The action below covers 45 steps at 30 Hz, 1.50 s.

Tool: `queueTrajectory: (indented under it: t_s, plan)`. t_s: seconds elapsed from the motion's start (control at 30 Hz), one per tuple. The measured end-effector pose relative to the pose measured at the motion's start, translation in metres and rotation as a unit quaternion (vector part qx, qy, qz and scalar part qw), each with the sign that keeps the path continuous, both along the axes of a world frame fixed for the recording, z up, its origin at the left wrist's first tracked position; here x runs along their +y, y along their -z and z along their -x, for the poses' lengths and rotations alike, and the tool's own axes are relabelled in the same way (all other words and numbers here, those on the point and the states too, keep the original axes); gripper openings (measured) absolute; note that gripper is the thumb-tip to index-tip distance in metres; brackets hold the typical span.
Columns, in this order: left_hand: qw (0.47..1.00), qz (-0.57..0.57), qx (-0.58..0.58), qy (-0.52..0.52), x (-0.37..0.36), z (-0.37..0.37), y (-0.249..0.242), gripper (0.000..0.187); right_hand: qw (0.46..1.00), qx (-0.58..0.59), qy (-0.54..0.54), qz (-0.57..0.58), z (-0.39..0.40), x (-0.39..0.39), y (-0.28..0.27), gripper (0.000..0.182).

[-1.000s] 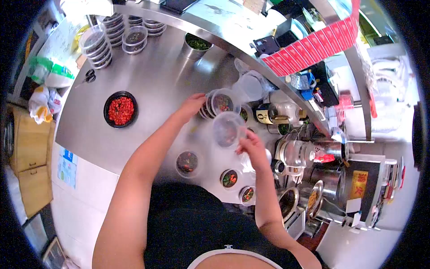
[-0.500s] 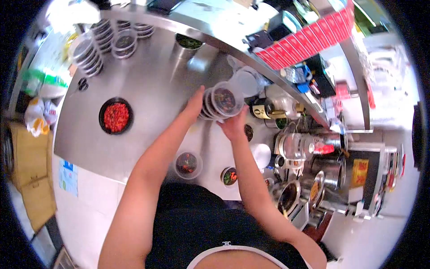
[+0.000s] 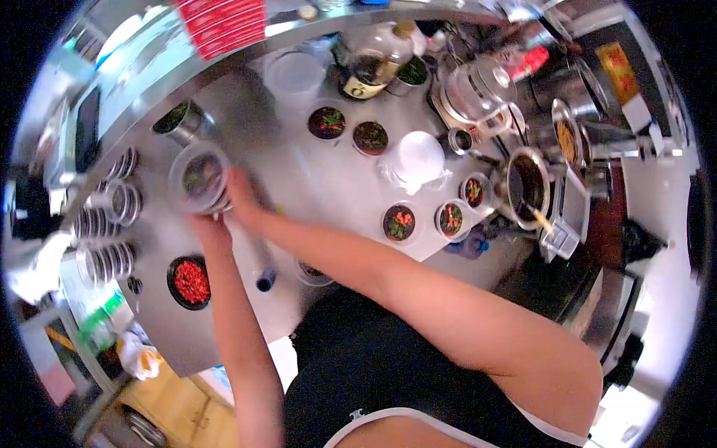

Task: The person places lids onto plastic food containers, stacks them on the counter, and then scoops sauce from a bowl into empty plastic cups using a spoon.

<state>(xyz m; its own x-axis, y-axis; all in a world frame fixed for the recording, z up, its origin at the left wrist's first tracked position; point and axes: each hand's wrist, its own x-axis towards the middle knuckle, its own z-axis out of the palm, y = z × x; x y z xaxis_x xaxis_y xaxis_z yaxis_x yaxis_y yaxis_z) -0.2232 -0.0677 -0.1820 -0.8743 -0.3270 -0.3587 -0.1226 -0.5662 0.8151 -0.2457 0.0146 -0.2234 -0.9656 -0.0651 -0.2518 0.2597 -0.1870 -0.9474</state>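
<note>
While both hands, left hand (image 3: 211, 226) and right hand (image 3: 240, 196), keep a narrow grip on a light, flexible stack of lidded plastic sauce cups (image 3: 200, 179) just above the steel table (image 3: 314, 172), its rims likely offer the safest hold.

Counts, taken around the steel counter (image 3: 314, 187):
- Hands: two, left hand (image 3: 211, 228) and right hand (image 3: 243, 196), both at one stack of lidded containers (image 3: 200, 179).
- Small filled cups right of that stack: five visible.
- Black bowl of chopped red chili (image 3: 190, 281): one.
- Glass teapot (image 3: 478, 89): one.
- Sauce bottle (image 3: 373, 56): one.
</note>
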Motion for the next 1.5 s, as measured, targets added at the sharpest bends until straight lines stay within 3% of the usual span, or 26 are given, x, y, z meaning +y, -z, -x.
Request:
queueTrajectory:
  t_s: [0.03, 0.07, 0.1, 0.17, 0.2, 0.27, 0.33, 0.37, 0.4, 0.43, 0.47, 0.5, 0.6, 0.7, 0.8, 0.87, 1.03, 1.07, 1.1, 1.27, 1.33, 1.5]
  plan:
    - [1.000, 0.004, -0.001, 0.007, -0.006, -0.006, -0.009, 0.053, 0.998, -0.010, 0.033, -0.045, -0.007, -0.024, 0.001, 0.065]
    - [0.996, -0.020, -0.051, -0.067, 0.004, -0.012, -0.026, 0.054, 0.993, -0.022, 0.064, -0.092, -0.016, -0.038, -0.001, 0.067]
    - [0.999, -0.016, 0.034, -0.012, -0.006, -0.011, -0.016, 0.057, 0.995, -0.009, 0.033, -0.095, -0.020, -0.035, -0.012, 0.068]
    - [0.996, -0.062, 0.039, -0.041, 0.006, -0.016, -0.045, 0.059, 0.994, 0.020, -0.035, -0.102, -0.029, -0.027, -0.034, 0.072]
    - [0.995, -0.055, 0.088, -0.014, -0.008, -0.014, -0.031, 0.060, 0.994, 0.021, -0.062, -0.088, -0.041, -0.023, -0.041, 0.074]
    - [0.996, -0.041, 0.069, -0.045, 0.002, -0.006, -0.050, 0.061, 0.990, 0.031, -0.124, -0.058, -0.064, -0.018, -0.048, 0.078]
    - [0.996, -0.044, 0.072, -0.033, -0.006, -0.002, -0.051, 0.062, 0.925, 0.097, -0.355, -0.091, -0.089, 0.031, -0.088, 0.079]
    - [0.995, -0.054, 0.084, -0.001, -0.013, 0.000, -0.043, 0.062, 0.910, 0.114, -0.397, -0.031, -0.109, 0.050, -0.093, 0.081]
    - [0.987, -0.112, 0.116, 0.012, -0.027, 0.013, -0.025, 0.062, 0.885, 0.106, -0.451, -0.049, -0.123, 0.075, -0.103, 0.086]
    - [0.974, -0.164, 0.153, 0.023, -0.044, 0.027, -0.010, 0.062, 0.868, 0.062, -0.492, 0.002, -0.143, 0.092, -0.088, 0.082]
    - [0.966, -0.168, 0.195, 0.030, -0.056, 0.038, 0.007, 0.062, 0.859, 0.032, -0.510, -0.015, -0.152, 0.122, -0.109, 0.077]
    - [0.956, -0.169, 0.235, 0.041, -0.065, 0.048, 0.012, 0.063, 0.865, -0.024, -0.500, -0.017, -0.161, 0.146, -0.118, 0.071]
    - [0.968, -0.175, 0.177, 0.027, -0.065, 0.070, -0.012, 0.063, 0.911, -0.104, -0.392, -0.082, -0.180, 0.208, -0.132, 0.061]
    - [0.970, -0.161, 0.181, 0.026, -0.073, 0.098, -0.015, 0.063, 0.966, -0.152, -0.180, -0.102, -0.204, 0.250, -0.129, 0.053]
    - [0.982, -0.136, 0.127, -0.039, -0.078, 0.115, -0.030, 0.065, 0.977, -0.190, -0.039, -0.088, -0.216, 0.253, -0.130, 0.049]
    - [0.980, -0.132, 0.148, -0.030, -0.093, 0.124, -0.016, 0.065, 0.970, -0.225, 0.021, -0.085, -0.221, 0.245, -0.143, 0.046]
    - [0.986, -0.109, 0.095, -0.082, -0.119, 0.131, -0.019, 0.066, 0.970, -0.224, -0.018, -0.093, -0.252, 0.206, -0.132, 0.041]
    - [0.982, -0.152, 0.111, -0.030, -0.132, 0.138, -0.017, 0.064, 0.968, -0.231, -0.024, -0.098, -0.260, 0.199, -0.129, 0.041]
    - [0.984, -0.145, 0.093, -0.042, -0.136, 0.143, -0.014, 0.063, 0.965, -0.239, -0.031, -0.103, -0.268, 0.191, -0.127, 0.041]
    - [0.992, -0.105, -0.009, -0.069, -0.152, 0.171, -0.017, 0.062, 0.944, -0.230, -0.078, -0.225, -0.301, 0.179, -0.126, 0.045]
    - [0.987, -0.128, 0.058, 0.081, -0.165, 0.189, -0.002, 0.077, 0.925, -0.229, -0.092, -0.291, -0.306, 0.180, -0.133, 0.046]
    - [0.988, -0.097, -0.100, 0.064, -0.162, 0.217, -0.006, 0.066, 0.904, -0.232, -0.080, -0.350, -0.313, 0.176, -0.140, 0.047]
